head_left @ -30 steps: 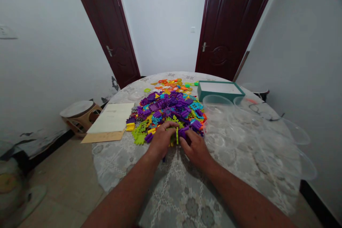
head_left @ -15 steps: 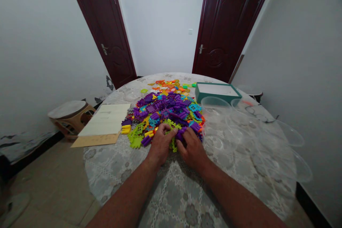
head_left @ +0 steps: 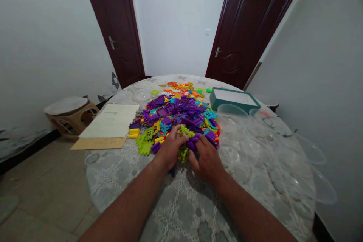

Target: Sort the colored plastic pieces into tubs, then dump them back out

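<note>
Between my hands, at the near edge of a heap of plastic building pieces (head_left: 172, 111), are a lime-green building piece (head_left: 185, 131) and a purple building piece (head_left: 192, 144). My left hand (head_left: 171, 148) is closed, thumb and fingers pinching the green piece. From the other side, my right hand (head_left: 208, 157) grips the purple piece, which touches the green one. Whether the two are joined I cannot tell. Lime-green pieces (head_left: 145, 147) and yellow tube-like pieces (head_left: 134, 133) lie left of my left hand. Further purple pieces (head_left: 210, 136) sit just beyond my right hand.
On the left lies an open paper booklet (head_left: 109, 121) near the round table's edge. Clear plastic tubs (head_left: 232, 115) stand on the right, in front of a green-rimmed box (head_left: 234, 102). Orange pieces (head_left: 181, 89) are scattered at the back. A stool (head_left: 70, 115) stands left of the table.
The view has tilted and shifted slightly. Both hands stay together at the heap's near edge, and the green and purple pieces between them have turned a little.
</note>
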Demonstrator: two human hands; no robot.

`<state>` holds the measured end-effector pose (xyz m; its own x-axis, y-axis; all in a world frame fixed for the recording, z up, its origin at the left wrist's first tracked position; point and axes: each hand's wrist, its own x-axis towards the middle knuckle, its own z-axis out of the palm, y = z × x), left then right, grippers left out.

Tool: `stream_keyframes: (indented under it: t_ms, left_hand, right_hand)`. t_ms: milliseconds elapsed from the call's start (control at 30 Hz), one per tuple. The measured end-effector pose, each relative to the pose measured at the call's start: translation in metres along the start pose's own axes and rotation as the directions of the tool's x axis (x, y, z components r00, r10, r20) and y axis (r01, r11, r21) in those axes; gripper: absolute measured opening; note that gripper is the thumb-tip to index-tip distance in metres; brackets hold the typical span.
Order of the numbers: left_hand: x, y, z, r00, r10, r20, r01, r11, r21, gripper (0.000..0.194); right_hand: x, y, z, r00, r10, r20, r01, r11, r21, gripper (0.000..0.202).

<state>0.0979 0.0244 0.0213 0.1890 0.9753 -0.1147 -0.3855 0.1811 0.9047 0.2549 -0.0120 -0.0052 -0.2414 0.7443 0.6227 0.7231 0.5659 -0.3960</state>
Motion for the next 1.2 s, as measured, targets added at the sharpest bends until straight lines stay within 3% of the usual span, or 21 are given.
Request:
stream_keyframes:
  t_ms: [200,433,633,767,1200]
  left_hand:
    - [-0.0027,0.0022,0.0027,0.992,0.004,0.125,0.005,0.997,-0.071,0.04]
    - [0.0012,0.0019,0.0007,1.0,0.026,0.017,-0.025,0.995,-0.098,0.03]
    - [0.0015,0.005,0.0014,0.999,-0.013,0.047,0.021,0.988,-0.155,0.036]
    - [0.0012,0.0021,0.0025,0.994,-0.079,0.075,0.091,0.981,-0.173,0.037]
    - [0.0019,-0.0027,-0.0009,0.985,-0.169,0.017,0.169,0.963,-0.21,0.04]
  right_hand:
    - [0.0024,-0.0049,-0.0071,0.998,-0.011,0.054,0.009,0.999,0.046,0.041]
    - [0.0027,-0.0052,-0.0066,0.996,0.045,0.082,-0.048,0.998,0.03,0.031]
    - [0.0071,-0.0039,-0.0063,0.996,0.062,0.071,-0.066,0.996,0.058,0.027]
    - [0.0071,-0.0042,-0.0053,0.999,-0.005,0.051,0.001,0.997,0.079,0.027]
    - [0.0066,-0.0015,-0.0081,1.0,-0.03,-0.008,0.03,0.996,0.08,0.032]
